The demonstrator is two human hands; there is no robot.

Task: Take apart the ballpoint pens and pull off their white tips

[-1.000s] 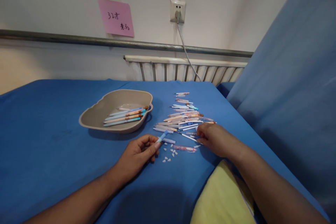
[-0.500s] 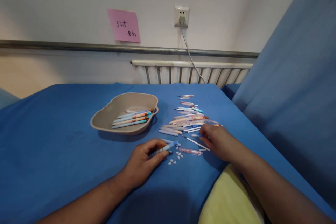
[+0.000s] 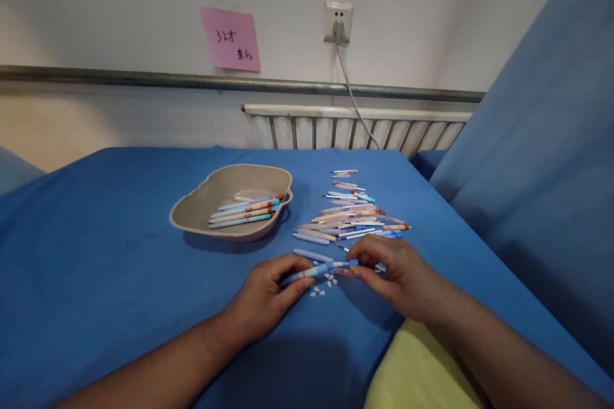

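Observation:
My left hand (image 3: 271,297) is closed round a light blue pen barrel (image 3: 311,271) held just above the blue cloth. My right hand (image 3: 391,271) pinches the other end of that same pen, at its blue tip. Under the pen lie several tiny white bits (image 3: 322,286). Behind my hands a spread of loose pens and thin refills (image 3: 348,217) covers the cloth. To the left of it stands a beige tray (image 3: 201,204) with several assembled pens (image 3: 244,211) lying in it.
The blue cloth-covered table (image 3: 96,255) runs back to a wall with a metal rail (image 3: 144,78), a pink note (image 3: 231,39), a socket with a cable (image 3: 338,20) and a radiator (image 3: 355,128). A blue drape (image 3: 542,134) rises at the right. Something yellow (image 3: 422,370) lies under my right arm.
My right hand left the pile, came left and took the tip end of the pen that my left hand holds. The pen went from tilted up to nearly level.

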